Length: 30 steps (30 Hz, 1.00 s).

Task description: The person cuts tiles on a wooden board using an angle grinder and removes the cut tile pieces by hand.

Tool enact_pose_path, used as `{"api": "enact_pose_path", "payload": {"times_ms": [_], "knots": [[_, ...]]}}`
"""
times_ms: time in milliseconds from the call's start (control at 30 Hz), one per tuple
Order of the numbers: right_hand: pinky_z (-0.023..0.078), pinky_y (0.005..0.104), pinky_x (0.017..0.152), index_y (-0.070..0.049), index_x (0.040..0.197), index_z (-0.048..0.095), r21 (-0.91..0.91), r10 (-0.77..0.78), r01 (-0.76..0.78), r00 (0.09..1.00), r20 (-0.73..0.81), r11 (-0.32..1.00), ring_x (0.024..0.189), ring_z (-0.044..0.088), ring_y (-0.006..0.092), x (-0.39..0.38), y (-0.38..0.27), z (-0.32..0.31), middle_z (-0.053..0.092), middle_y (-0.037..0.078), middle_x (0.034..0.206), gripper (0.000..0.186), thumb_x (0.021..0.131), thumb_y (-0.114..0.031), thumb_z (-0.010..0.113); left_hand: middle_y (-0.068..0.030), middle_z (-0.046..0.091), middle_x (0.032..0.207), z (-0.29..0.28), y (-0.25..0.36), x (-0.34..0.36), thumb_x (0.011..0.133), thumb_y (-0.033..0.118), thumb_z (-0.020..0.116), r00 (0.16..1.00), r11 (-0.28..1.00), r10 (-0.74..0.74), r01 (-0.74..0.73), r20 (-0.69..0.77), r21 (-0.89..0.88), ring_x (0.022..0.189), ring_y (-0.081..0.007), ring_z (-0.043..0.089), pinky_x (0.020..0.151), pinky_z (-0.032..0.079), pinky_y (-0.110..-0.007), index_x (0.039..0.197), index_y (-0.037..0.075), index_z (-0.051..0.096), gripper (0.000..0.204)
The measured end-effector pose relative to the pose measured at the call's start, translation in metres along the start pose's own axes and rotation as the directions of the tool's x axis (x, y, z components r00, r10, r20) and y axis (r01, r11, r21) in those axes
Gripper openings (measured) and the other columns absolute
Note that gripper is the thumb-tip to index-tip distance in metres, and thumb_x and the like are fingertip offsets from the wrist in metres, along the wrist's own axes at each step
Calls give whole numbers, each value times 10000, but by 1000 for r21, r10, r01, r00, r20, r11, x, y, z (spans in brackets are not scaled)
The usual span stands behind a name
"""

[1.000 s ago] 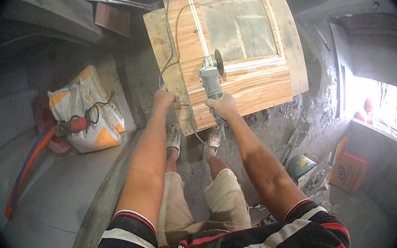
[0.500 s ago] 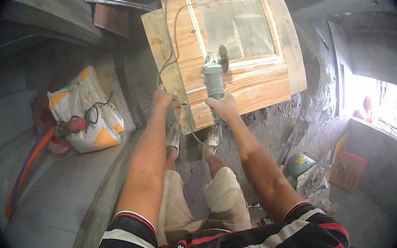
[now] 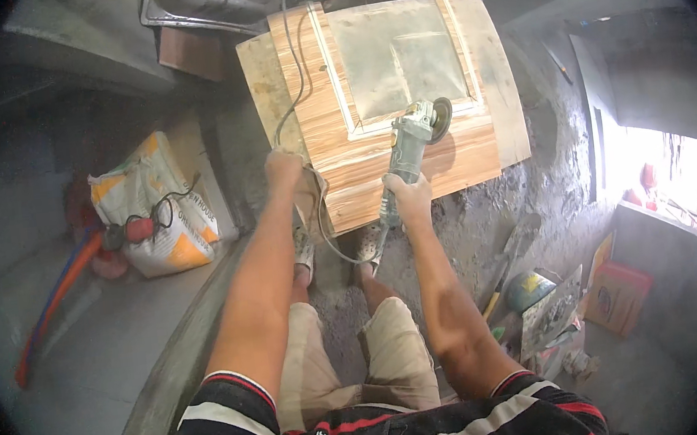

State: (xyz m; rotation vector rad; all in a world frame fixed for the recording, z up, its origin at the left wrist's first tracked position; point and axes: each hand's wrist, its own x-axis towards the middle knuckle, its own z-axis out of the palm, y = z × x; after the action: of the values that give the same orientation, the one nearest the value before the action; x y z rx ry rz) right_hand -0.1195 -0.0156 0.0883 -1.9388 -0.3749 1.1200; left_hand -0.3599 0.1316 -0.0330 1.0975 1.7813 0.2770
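Note:
My right hand [image 3: 410, 197] is wrapped round the grey body of an angle grinder [image 3: 407, 157]. The grinder's disc [image 3: 441, 119] is at the upper right of the tool, over the wood-grain panel [image 3: 460, 148]. Closed round the power cord [image 3: 298, 78], my left hand [image 3: 284, 171] is by the panel's left edge. From there the cord loops down past my foot to the grinder's rear end. Pale strips frame a dusty rectangular opening [image 3: 366, 58] in the panel, which lies on a wider pale board [image 3: 508, 99].
A metal sink [image 3: 207, 3] lies beyond the panel at upper left. At left are a white and orange sack [image 3: 171, 223] and an orange hose [image 3: 52, 304]. A shovel [image 3: 512, 255], a rounded green container [image 3: 529, 290] and a red-edged box [image 3: 618, 298] are at lower right.
My right hand has moved the grinder right and slightly nearer, and its head now tilts rightward. My left hand stays closed on the cord. The view has shifted a little.

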Motion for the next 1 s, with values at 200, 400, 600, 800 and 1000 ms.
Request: {"api": "enact_pose_path", "payload": {"times_ms": [200, 400, 600, 800, 1000], "knots": [[542, 340, 728, -19, 1062, 731, 123, -8, 17, 998, -70, 992, 771, 655, 136, 4, -5, -19, 731, 28, 897, 266, 864, -159, 842, -166, 685, 1064, 17, 23, -7, 925, -116, 599, 971, 366, -189, 208, 147, -907, 784, -291, 696, 766, 641, -492, 1371, -13, 617, 459], [536, 332, 748, -16, 1094, 731, 158, -11, 28, 994, -107, 987, 793, 646, 123, -7, -22, -26, 731, 27, 926, 277, 869, -136, 839, -151, 653, 928, -12, 0, 17, 894, -94, 635, 972, 566, -226, 183, 61, -804, 699, -279, 665, 642, 606, -444, 1209, -56, 618, 318], [537, 320, 706, -12, 1088, 734, 170, -66, 87, 990, -124, 982, 756, 654, 126, -7, -28, -38, 717, 18, 909, 248, 881, -129, 806, -121, 636, 761, 1, 10, 13, 856, 18, 705, 988, 893, -128, 151, 84, -423, 627, -273, 671, 528, 511, -438, 873, -11, 629, 83], [547, 322, 701, -5, 1088, 734, 135, -75, 91, 990, -121, 987, 765, 666, 121, -25, -44, -61, 733, 30, 928, 259, 877, -134, 814, -207, 729, 901, -11, 28, -6, 864, 129, 767, 996, 988, -62, 70, 59, -139, 726, -284, 737, 587, 547, -415, 1084, -99, 681, 329], [541, 328, 669, -28, 1059, 730, 220, -30, 47, 997, -76, 974, 726, 650, 116, -45, -101, -61, 715, 30, 863, 244, 880, -162, 829, -307, 782, 1125, -20, 43, -15, 824, 326, 822, 981, 984, 157, -166, 117, 72, 956, -384, 796, 852, 617, -476, 1281, -132, 699, 659]]}}
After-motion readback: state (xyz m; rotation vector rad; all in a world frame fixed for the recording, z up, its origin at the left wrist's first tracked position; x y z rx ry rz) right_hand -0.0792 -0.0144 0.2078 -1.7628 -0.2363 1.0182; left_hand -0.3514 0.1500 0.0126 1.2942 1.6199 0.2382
